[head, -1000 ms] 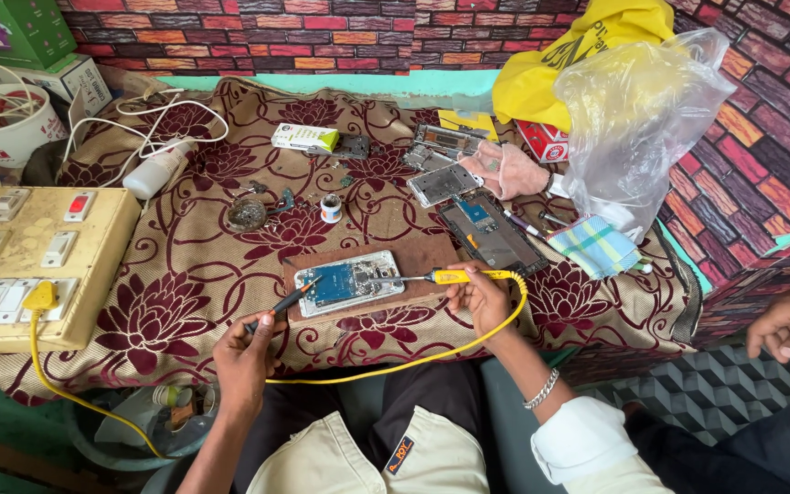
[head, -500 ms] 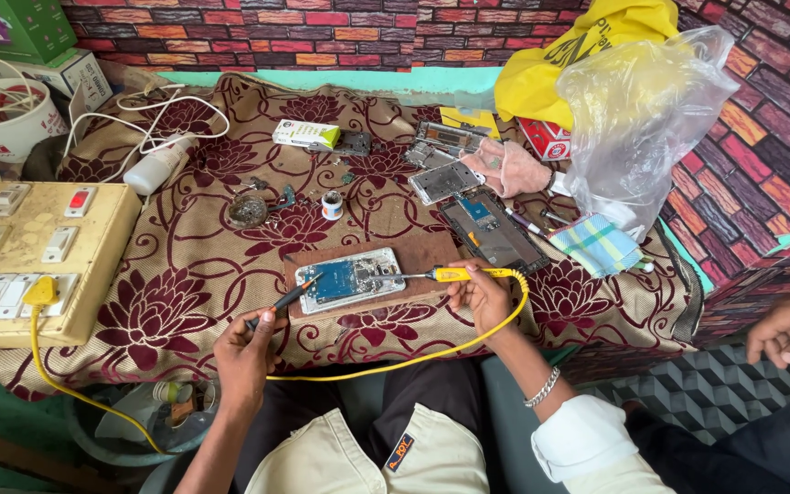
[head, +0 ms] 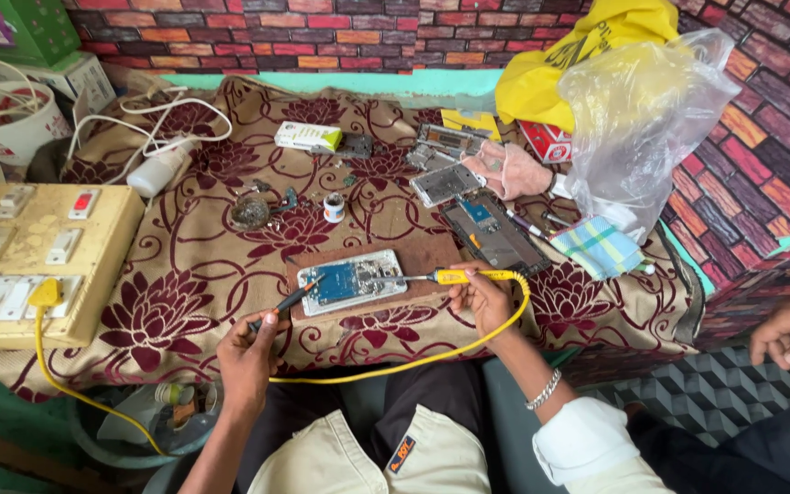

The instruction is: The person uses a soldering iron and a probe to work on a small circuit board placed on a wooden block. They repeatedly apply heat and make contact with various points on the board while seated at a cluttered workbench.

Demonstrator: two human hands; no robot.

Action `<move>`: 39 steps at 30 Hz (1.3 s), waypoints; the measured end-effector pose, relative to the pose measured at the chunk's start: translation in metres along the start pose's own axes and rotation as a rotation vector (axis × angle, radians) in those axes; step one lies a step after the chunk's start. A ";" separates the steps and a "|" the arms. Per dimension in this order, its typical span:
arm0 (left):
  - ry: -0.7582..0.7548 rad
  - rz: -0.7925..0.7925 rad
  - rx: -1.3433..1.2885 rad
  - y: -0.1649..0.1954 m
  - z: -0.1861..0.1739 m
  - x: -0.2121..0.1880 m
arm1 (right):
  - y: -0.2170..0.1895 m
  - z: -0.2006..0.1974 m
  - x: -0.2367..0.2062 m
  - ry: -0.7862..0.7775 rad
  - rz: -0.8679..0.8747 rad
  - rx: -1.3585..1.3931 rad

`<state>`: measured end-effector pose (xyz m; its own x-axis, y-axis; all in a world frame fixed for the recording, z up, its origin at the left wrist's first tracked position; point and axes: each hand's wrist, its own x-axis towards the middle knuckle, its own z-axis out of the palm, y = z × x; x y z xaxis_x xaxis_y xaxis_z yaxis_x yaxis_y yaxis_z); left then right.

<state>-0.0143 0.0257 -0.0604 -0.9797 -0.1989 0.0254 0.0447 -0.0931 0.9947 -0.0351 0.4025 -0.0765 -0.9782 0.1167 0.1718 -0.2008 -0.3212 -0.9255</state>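
The opened phone (head: 353, 281) lies on a brown board (head: 422, 254) on the flowered cloth (head: 185, 265), its blue circuit board bare. Your right hand (head: 486, 297) pinches a yellow soldering iron (head: 464, 275), tip at the phone's edge; your left hand (head: 249, 352) pinches black tweezers (head: 287, 303) touching it. Behind: a yellow bag (head: 550, 78), a clear bag (head: 637, 114), a small red box (head: 546, 142), and a white-and-green packet (head: 307, 136).

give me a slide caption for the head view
Right hand holds a yellow soldering iron and left hand tweezers over an opened phone.
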 end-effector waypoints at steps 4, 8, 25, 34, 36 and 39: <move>-0.006 0.024 0.008 -0.002 -0.001 0.000 | 0.000 -0.001 -0.001 -0.019 0.009 -0.012; -0.017 0.035 -0.001 -0.004 -0.001 0.000 | 0.001 -0.002 -0.001 -0.017 0.003 -0.007; -0.005 0.020 0.006 -0.007 -0.002 0.002 | -0.005 0.002 0.000 0.019 0.007 0.033; 0.009 0.107 -0.009 -0.006 0.006 -0.005 | -0.014 0.009 0.001 0.030 -0.072 0.026; 0.016 0.127 0.012 -0.006 0.007 -0.007 | -0.015 0.010 0.000 0.019 -0.087 0.004; 0.026 0.146 0.045 -0.005 0.008 -0.005 | -0.017 0.011 0.003 0.008 -0.102 -0.045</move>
<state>-0.0114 0.0352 -0.0651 -0.9580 -0.2321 0.1685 0.1773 -0.0175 0.9840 -0.0348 0.3981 -0.0568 -0.9522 0.1540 0.2636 -0.2968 -0.2643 -0.9176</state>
